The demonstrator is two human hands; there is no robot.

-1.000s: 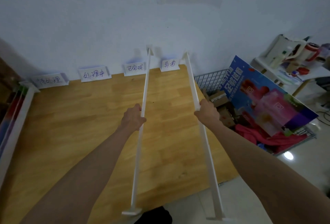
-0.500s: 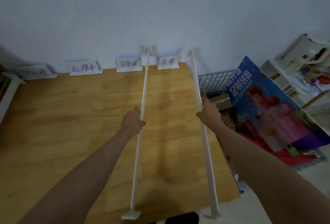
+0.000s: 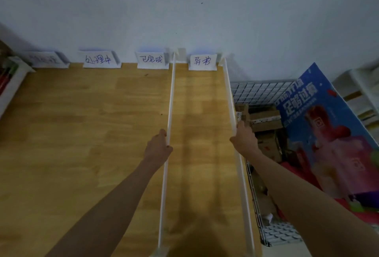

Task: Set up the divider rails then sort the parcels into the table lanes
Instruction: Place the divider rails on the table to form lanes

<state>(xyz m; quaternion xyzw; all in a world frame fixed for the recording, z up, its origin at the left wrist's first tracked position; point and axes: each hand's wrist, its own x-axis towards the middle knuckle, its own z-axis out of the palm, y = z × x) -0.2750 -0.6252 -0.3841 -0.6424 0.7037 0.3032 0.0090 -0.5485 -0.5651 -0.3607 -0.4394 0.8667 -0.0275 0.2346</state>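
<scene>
L hand [image 3: 159, 150] has its fingers curled round the left rail [image 3: 168, 121], about halfway along. R hand [image 3: 244, 139] grips the right rail [image 3: 229, 96], which runs along the table's [image 3: 82, 133] right edge. Both rails reach back to the wall by 4 paper signs [image 3: 152, 60]. Parcels [image 3: 264, 121] sit in the wire basket [image 3: 258, 90] beside the table, w/ a blue poster [image 3: 320, 133] leaning there.

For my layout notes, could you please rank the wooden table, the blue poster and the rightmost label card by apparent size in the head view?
1. wooden table
2. blue poster
3. rightmost label card
</scene>
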